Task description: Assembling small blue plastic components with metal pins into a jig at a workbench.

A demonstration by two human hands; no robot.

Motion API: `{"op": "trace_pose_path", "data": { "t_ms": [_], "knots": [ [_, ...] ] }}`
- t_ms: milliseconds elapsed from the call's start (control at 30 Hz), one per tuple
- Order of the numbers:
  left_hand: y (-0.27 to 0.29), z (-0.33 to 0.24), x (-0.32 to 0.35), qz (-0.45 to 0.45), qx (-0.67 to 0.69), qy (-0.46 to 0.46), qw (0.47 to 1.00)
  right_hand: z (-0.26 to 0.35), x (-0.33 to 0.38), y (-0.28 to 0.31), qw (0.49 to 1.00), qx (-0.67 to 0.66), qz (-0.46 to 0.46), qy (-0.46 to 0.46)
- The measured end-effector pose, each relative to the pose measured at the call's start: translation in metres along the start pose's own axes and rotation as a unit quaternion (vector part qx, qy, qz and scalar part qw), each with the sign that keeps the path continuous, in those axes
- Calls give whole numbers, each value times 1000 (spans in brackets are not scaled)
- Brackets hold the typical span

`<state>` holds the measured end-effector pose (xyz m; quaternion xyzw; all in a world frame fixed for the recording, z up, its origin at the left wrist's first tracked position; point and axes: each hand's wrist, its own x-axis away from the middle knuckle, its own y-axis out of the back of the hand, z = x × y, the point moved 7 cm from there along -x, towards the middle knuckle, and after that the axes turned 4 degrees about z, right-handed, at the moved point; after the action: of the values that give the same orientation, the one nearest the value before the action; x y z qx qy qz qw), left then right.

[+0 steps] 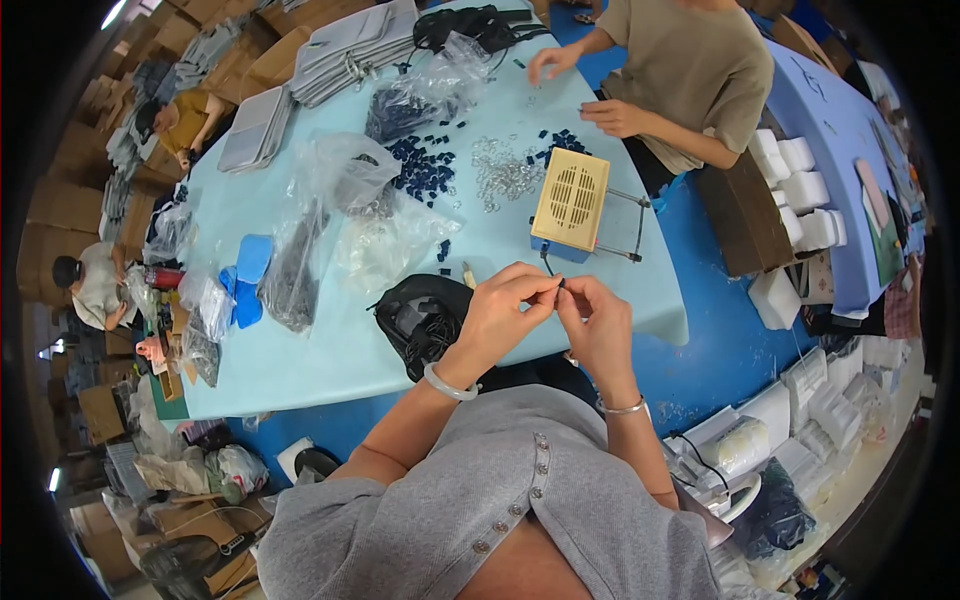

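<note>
My left hand [497, 308] and my right hand [600, 322] meet above the near edge of the table, fingertips pinched together. Between them is a thin black strip [547, 263], its upper end reaching toward the cream slotted box [570, 203] just beyond. Fingers hide most of the strip's lower end, and what it joins cannot be made out. Left of my left hand lies a heap of black straps in a black bag [420, 318]. A small pale tube-like thing [468, 275] rests near my left knuckles.
Dark blue small pieces [422, 168] and clear rings [503, 172] lie scattered mid-table. Plastic bags [345, 170] and stacked grey pouches [350, 50] stand left and back. Across the table, a person's hands [615, 118] work. A metal rod frame [640, 225] juts from the box.
</note>
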<state>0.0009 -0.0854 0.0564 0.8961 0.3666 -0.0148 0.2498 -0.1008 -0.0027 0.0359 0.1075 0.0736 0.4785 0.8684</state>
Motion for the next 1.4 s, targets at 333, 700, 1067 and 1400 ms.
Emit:
{"op": "trace_pose_path", "data": {
  "t_ms": [333,700,1067,1400],
  "knots": [
    [3,9,2,24,65,73,995,10,3,3,993,84,-31,75],
    [4,7,6,31,21,79,996,20,5,2,984,126,-50,115],
    [1,14,13,53,3,41,998,23,10,-15,953,258,4,159],
    [5,46,26,10,77,146,986,14,8,-34,956,225,57,180]
  ]
}}
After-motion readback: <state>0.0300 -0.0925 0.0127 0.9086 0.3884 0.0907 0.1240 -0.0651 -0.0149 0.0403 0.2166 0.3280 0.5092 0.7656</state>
